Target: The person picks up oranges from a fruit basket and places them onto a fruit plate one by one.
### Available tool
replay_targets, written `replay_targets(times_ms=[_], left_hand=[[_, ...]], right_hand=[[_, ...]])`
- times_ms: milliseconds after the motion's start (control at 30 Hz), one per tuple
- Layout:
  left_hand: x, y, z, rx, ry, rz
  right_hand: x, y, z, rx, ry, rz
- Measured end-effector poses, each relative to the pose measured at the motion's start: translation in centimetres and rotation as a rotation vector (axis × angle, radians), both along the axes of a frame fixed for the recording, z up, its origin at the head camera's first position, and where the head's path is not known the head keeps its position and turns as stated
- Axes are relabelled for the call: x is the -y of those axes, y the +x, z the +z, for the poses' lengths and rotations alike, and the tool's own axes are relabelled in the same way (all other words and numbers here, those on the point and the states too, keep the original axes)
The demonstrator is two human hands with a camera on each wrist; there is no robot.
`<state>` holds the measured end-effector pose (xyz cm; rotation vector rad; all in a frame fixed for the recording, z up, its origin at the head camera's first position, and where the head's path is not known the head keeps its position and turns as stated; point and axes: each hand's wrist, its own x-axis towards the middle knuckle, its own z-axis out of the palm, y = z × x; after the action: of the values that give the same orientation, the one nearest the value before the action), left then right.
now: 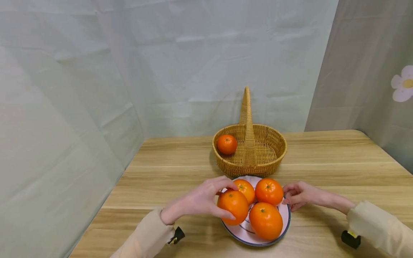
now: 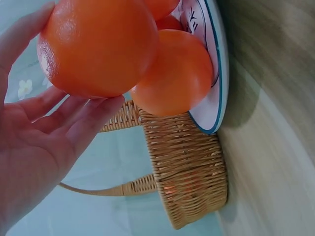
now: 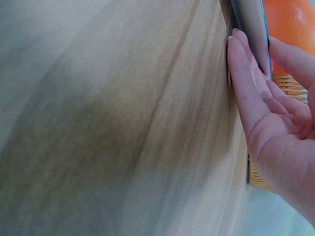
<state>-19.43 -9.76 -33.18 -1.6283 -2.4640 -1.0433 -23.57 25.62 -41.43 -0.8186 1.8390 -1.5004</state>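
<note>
My left hand (image 1: pixel 204 197) holds an orange (image 1: pixel 233 208) at the left side of a white plate (image 1: pixel 285 216) with a blue rim. Thumb and fingers curve round the fruit; in the left wrist view the held orange (image 2: pixel 98 46) appears in front of another one (image 2: pixel 174 73). Three more oranges sit on the plate: one behind (image 1: pixel 245 191), one at the back right (image 1: pixel 269 191) and one in front (image 1: pixel 266 221). At the plate's right edge my right hand (image 1: pixel 303 195) pinches the rim, thumb above and fingers below, as the right wrist view shows.
Behind the plate stands a wicker basket (image 1: pixel 248 170) with a tall arched handle (image 1: pixel 246 114). A smaller, redder orange fruit (image 1: pixel 227 144) lies in its left part. The wooden table (image 1: pixel 155 179) ends at pale cloth hangings (image 1: pixel 193 71) behind and to the left.
</note>
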Motion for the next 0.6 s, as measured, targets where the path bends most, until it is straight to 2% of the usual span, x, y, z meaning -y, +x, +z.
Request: replay_targets(times_ms=[100,300,600], left_hand=[[0.0,0.0,-0.4,-0.014,-0.003,-0.026],[-0.1,0.0,-1.2,0.017,-0.039,-0.06],[-0.3,0.1,-2.1,0.028,-0.049,-0.112]], right_hand=[[0.0,0.0,0.0,0.0,-0.001,0.003],[0.0,0.0,-0.1,0.007,-0.005,-0.002],[-0.2,-0.3,-0.3,0.012,-0.019,0.017]])
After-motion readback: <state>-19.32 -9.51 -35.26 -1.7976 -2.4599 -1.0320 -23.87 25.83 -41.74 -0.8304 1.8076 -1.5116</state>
